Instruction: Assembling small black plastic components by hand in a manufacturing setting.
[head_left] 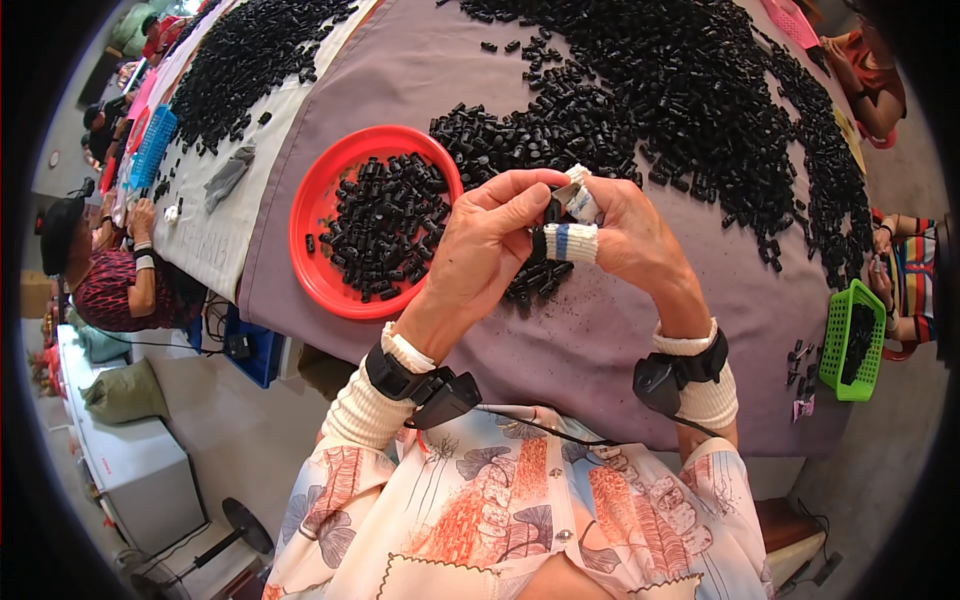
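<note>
My left hand [492, 235] is closed, its thumb and forefinger pinching a small black cylindrical part [552, 210]. Against the same part, my right hand [640, 235] is curled shut. White cloth finger covers [572, 242], one with a blue stripe, wrap the right thumb and forefinger. A thin greyish sliver shows between those fingers, too small to name. Both hands are raised over the table, just right of a red round tray [303, 255] holding many black parts. Below and behind the hands lies a heap of the same black parts [600, 110].
A mauve cloth [400, 85] covers the table. At the right edge stands a green basket [831, 345] with black parts inside. Other people sit at the left and right. Left, a blue basket [152, 147] and another black heap [250, 60] lie on pale cloth.
</note>
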